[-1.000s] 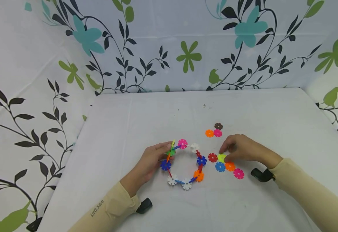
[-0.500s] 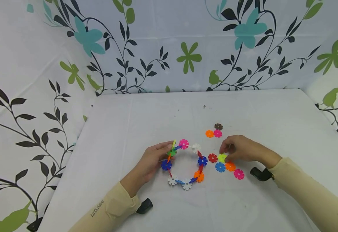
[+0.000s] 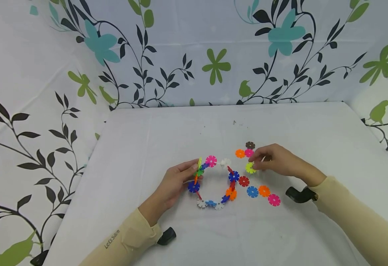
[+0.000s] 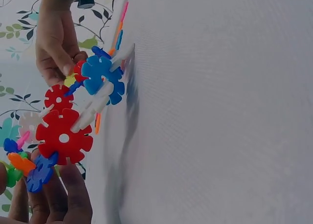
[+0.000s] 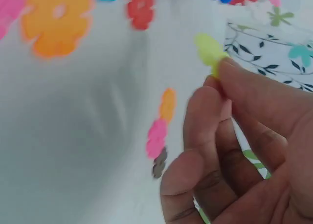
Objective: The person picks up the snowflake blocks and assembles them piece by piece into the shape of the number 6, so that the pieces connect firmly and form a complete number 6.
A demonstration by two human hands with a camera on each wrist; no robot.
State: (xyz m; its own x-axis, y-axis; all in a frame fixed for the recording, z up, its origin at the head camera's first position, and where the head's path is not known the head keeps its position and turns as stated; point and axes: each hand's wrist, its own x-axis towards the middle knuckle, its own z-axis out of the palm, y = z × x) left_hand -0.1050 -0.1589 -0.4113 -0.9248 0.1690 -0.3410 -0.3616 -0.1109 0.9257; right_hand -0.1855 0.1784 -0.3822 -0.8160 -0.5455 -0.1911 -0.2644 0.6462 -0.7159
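Observation:
My left hand grips a ring of interlocked flower-shaped plastic discs by its left side, near the green and yellow pieces. In the left wrist view the ring stands tilted above the white surface, a red disc nearest the camera and the fingertips right behind it. To the ring's right, my right hand pinches a loose yellow disc between thumb and finger. The right wrist view has this yellow disc raised off the table, with part of it covered by the fingertips.
Loose orange, pink and brown discs lie behind the yellow one. Red, blue, orange and pink discs lie nearer on the white tabletop. A floral-patterned cloth hangs behind.
My right hand has lifted the yellow disc from among the loose pieces and moved it away from me. The ring in my left hand has tilted, its near side rising.

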